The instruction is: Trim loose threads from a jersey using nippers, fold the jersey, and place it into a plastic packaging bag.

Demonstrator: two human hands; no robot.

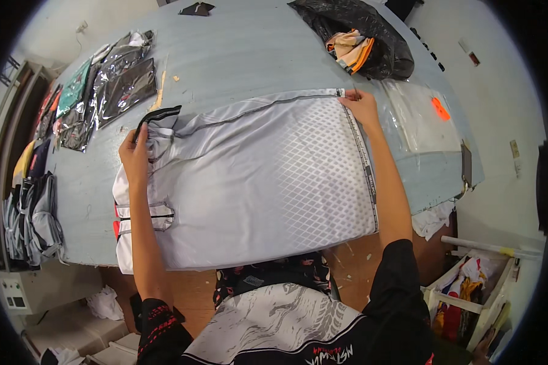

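A white-grey jersey (231, 188) lies spread across the near part of the table, its seams showing on the outside. Its patterned hem is on the right, and a short black zip placket lies on the left. My left hand (134, 155) is closed on the bunched fabric at the upper left, by a black-edged band (159, 114). With my right hand (361, 107) I pinch the far right corner, where the hem band ends. The fingertips of both hands are partly hidden by the cloth.
Clear-bagged folded garments (125, 88) lie at the far left, with grey folded clothes (33, 219) nearer. A black plastic bag (383, 42) holds an orange-trimmed cloth at the far right. Clear plastic bags (420, 121) lie on the right. A wooden crate of cloth (469, 298) stands at the lower right.
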